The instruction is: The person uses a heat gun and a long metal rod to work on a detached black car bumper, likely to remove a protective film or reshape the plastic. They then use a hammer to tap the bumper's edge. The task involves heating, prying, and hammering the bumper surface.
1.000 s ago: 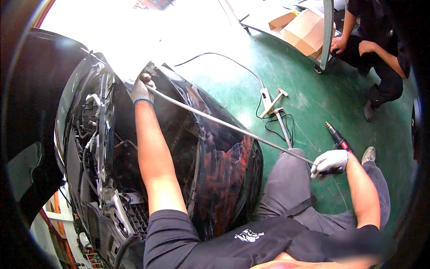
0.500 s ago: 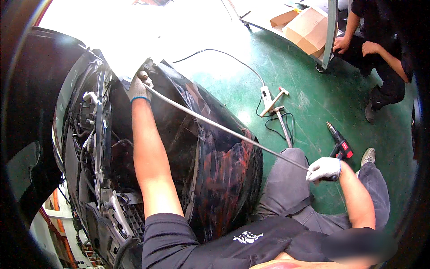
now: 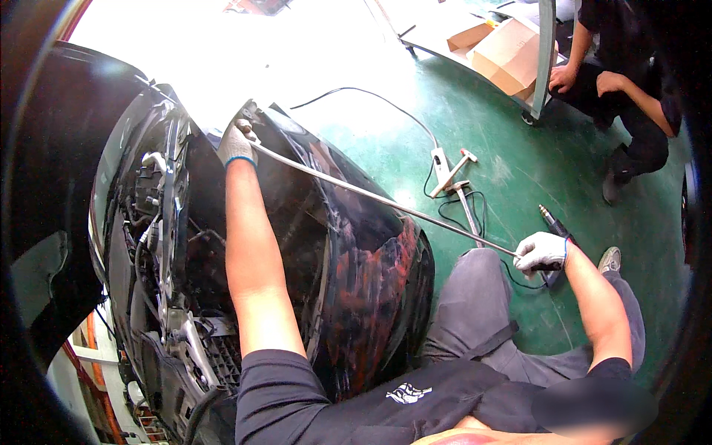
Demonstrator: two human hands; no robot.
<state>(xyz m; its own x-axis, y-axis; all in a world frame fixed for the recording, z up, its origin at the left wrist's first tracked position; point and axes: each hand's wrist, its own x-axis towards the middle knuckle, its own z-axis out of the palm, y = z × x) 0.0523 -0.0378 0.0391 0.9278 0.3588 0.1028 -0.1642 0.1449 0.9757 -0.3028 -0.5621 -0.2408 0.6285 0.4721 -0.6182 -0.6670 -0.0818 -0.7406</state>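
The rod [image 3: 371, 194] is gripped by the left hand [image 3: 237, 143] at its ten-o'clock end, by the right hand [image 3: 542, 251] at four o'clock.

Wheeled cart [image 3: 546, 59] and co-worker [image 3: 629, 92] on a green floor [image 3: 400, 170]
The cart carries an open cardboard box [image 3: 506, 59]. On the floor, a cable [image 3: 404, 111] runs to a white tool [image 3: 440, 159]; a dark, metal-nozzled tool [image 3: 554, 225] lies partly hidden.

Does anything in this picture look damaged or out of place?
Yes: the dark car panel below the rod shows reddish, streaky patches, unlike its plainer dark areas; whether scuffs or reflections, I cannot tell.
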